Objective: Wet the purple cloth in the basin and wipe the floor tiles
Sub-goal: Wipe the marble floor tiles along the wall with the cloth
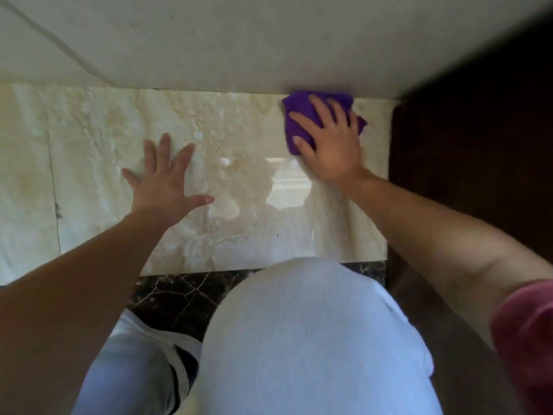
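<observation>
— Where is the purple cloth right now?

— Up at about one o'clock in the head view, bunched under the right hand, which lies flat on top of it with fingers spread and pressing down rather than gripping. The cloth's far edge touches the base of the pale wall, near the dark wooden frame at three o'clock.

— And the other hand?

— The left hand is at ten o'clock, palm down on the cream floor tile, fingers fanned wide, holding nothing. It looks like a brace for a kneeling person; a white-trousered knee fills six o'clock.

— Which way does the next stroke go?

— My judgement: the cloth sits in the tile's far right corner, with wall beyond the fingertips and frame to the right. Bare tile lies toward nine o'clock and back toward six, so the sweep should run leftward or toward the knee. The cloth's long axis seems to run roughly twelve to six, which suits a sideways pass.

— The basin?

— Not in view.
</observation>
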Available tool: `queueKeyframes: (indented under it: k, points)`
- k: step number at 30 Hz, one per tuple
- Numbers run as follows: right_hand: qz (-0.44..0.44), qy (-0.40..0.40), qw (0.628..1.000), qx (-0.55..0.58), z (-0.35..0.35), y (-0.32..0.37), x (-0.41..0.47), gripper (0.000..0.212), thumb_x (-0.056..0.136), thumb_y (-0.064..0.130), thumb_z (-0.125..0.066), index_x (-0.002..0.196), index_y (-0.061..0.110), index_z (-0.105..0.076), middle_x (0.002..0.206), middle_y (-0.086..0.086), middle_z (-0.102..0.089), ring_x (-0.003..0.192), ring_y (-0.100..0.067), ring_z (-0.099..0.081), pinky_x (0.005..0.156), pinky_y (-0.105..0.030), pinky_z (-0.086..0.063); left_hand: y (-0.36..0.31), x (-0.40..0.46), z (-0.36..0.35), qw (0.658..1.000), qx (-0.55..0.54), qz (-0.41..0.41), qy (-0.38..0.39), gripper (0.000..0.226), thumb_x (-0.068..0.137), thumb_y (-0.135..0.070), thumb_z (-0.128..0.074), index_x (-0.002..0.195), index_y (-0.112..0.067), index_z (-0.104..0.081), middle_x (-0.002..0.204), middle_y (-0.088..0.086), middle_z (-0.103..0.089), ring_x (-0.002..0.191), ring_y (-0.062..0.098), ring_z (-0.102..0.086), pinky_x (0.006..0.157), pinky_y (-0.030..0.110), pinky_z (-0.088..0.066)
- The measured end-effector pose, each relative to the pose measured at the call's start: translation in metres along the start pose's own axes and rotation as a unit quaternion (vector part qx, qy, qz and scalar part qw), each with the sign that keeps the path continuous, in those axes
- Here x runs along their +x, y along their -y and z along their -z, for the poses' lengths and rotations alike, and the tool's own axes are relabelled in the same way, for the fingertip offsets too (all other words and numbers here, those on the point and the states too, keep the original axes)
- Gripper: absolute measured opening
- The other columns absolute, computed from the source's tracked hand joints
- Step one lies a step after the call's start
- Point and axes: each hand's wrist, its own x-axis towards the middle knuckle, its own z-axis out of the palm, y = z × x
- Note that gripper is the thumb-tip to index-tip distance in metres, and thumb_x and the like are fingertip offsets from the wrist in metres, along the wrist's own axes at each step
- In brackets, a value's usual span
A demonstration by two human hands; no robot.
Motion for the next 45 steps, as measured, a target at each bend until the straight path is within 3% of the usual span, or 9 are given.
queueKeyframes:
  k: [4, 8, 12, 16, 22, 27, 35, 40, 45]
  points:
    - [-0.09, 0.008, 0.996, 0.02, 0.008, -0.071, -0.023, 0.054, 0.098, 0.054, -0.038, 0.149, 0.037, -0.042, 0.165, -0.009, -0.029, 0.146, -0.043, -0.029, 0.114, -0.058, -0.033, 0.003, 0.0, -0.004, 1.0, 0.004, -0.007, -0.008, 0.115, 0.072, -0.088, -0.051, 0.161, -0.041, 0.005, 0.171, -0.001, 0.024, 0.158, 0.031, 0.02, 0.114, 0.08, -0.008]
    - [-0.228, -0.027, 0.972, 0.055, -0.005, 0.009, -0.002, 0.052, 0.092, 0.056, -0.044, 0.141, 0.041, -0.052, 0.162, -0.006, -0.036, 0.148, -0.04, -0.029, 0.12, -0.064, -0.019, 0.0, 0.0, -0.002, 1.0, 0.014, -0.007, -0.001, 0.115, 0.071, -0.089, -0.049, 0.16, -0.041, 0.007, 0.171, -0.001, 0.025, 0.158, 0.031, 0.021, 0.114, 0.079, -0.008]
    - [-0.012, -0.052, 0.995, 0.082, -0.022, 0.097, 0.012, 0.045, 0.09, 0.052, -0.05, 0.131, 0.04, -0.063, 0.155, -0.006, -0.047, 0.145, -0.04, -0.036, 0.118, -0.066, -0.019, 0.0, 0.002, -0.001, 0.999, 0.034, -0.001, 0.002, 0.116, 0.074, -0.088, -0.05, 0.16, -0.04, 0.011, 0.17, 0.001, 0.025, 0.158, 0.032, 0.02, 0.114, 0.079, -0.011]
    - [0.113, -0.038, 0.992, 0.046, -0.026, 0.081, 0.012, 0.045, 0.096, 0.054, -0.045, 0.139, 0.044, -0.055, 0.16, -0.002, -0.042, 0.148, -0.038, -0.034, 0.118, -0.066, -0.019, -0.003, 0.005, 0.003, 0.998, 0.057, 0.002, 0.041, 0.12, 0.075, -0.085, -0.053, 0.158, -0.037, 0.021, 0.168, 0.004, 0.032, 0.157, 0.036, 0.022, 0.114, 0.079, -0.015]
    - [-0.07, -0.021, 0.997, -0.009, -0.008, -0.041, -0.019, 0.053, 0.098, 0.053, -0.042, 0.149, 0.04, -0.041, 0.165, -0.007, -0.029, 0.151, -0.04, -0.024, 0.12, -0.065, -0.017, 0.008, 0.007, 0.019, 0.995, 0.066, -0.021, 0.067, 0.135, 0.064, -0.082, -0.069, 0.155, -0.047, 0.023, 0.165, 0.001, 0.038, 0.156, 0.033, 0.025, 0.116, 0.079, -0.011]
    - [-0.238, -0.045, 0.97, 0.028, -0.019, 0.039, 0.004, 0.052, 0.094, 0.053, -0.041, 0.144, 0.043, -0.047, 0.164, -0.006, -0.033, 0.15, -0.04, -0.025, 0.12, -0.066, -0.014, 0.015, 0.016, 0.02, 0.997, 0.048, -0.025, 0.06, 0.138, 0.058, -0.08, -0.075, 0.154, -0.052, 0.021, 0.164, -0.002, 0.04, 0.155, 0.031, 0.03, 0.114, 0.08, -0.009]
    - [-0.021, -0.037, 0.994, 0.104, -0.03, 0.212, 0.045, 0.046, 0.095, 0.049, -0.044, 0.139, 0.042, -0.054, 0.16, -0.001, -0.039, 0.148, -0.037, -0.029, 0.12, -0.065, -0.014, 0.021, 0.006, 0.016, 1.0, 0.011, -0.027, 0.011, 0.135, 0.061, -0.079, -0.073, 0.161, -0.038, 0.008, 0.171, 0.003, 0.022, 0.159, 0.032, 0.018, 0.117, 0.078, -0.009]
    - [0.003, -0.063, 0.994, 0.089, -0.041, 0.235, 0.052, 0.046, 0.096, 0.049, -0.045, 0.141, 0.042, -0.053, 0.159, -0.004, -0.042, 0.145, -0.042, -0.035, 0.119, -0.066, -0.018, 0.083, -0.037, -0.01, 0.981, -0.102, 0.152, -0.058, 0.131, 0.065, -0.085, -0.064, 0.163, -0.028, 0.001, 0.173, 0.006, 0.012, 0.16, 0.03, 0.014, 0.121, 0.072, -0.004]
    - [0.026, -0.065, 0.994, 0.079, -0.044, 0.298, 0.068, 0.043, 0.098, 0.049, -0.046, 0.14, 0.042, -0.054, 0.158, -0.004, -0.043, 0.144, -0.041, -0.037, 0.118, -0.065, -0.02, 0.16, -0.069, -0.019, 0.971, -0.125, 0.197, -0.055, 0.122, 0.073, -0.08, -0.064, 0.163, -0.03, 0.001, 0.173, 0.005, 0.015, 0.159, 0.03, 0.018, 0.122, 0.071, -0.002]
